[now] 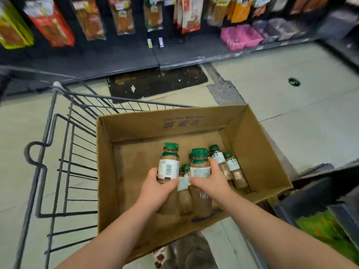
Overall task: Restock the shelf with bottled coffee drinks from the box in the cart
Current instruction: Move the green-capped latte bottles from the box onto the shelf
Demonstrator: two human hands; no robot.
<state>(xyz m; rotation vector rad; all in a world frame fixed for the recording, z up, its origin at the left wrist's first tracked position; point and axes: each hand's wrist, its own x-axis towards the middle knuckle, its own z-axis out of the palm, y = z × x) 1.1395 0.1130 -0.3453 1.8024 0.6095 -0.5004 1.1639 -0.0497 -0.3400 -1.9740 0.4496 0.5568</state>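
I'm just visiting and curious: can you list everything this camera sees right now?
box: one, brown cardboard, open, in the cart
bottles: at least five, brown drink with green caps, in the box's near half
cart: one, grey wire, around the box
packets: many, red, orange and yellow, hanging above the shelf
pink packs: several, on the shelf, upper right
green object: one, on the floor, too blurred to name
left hand: one, grips the left bottle
right hand: one, grips the right bottle
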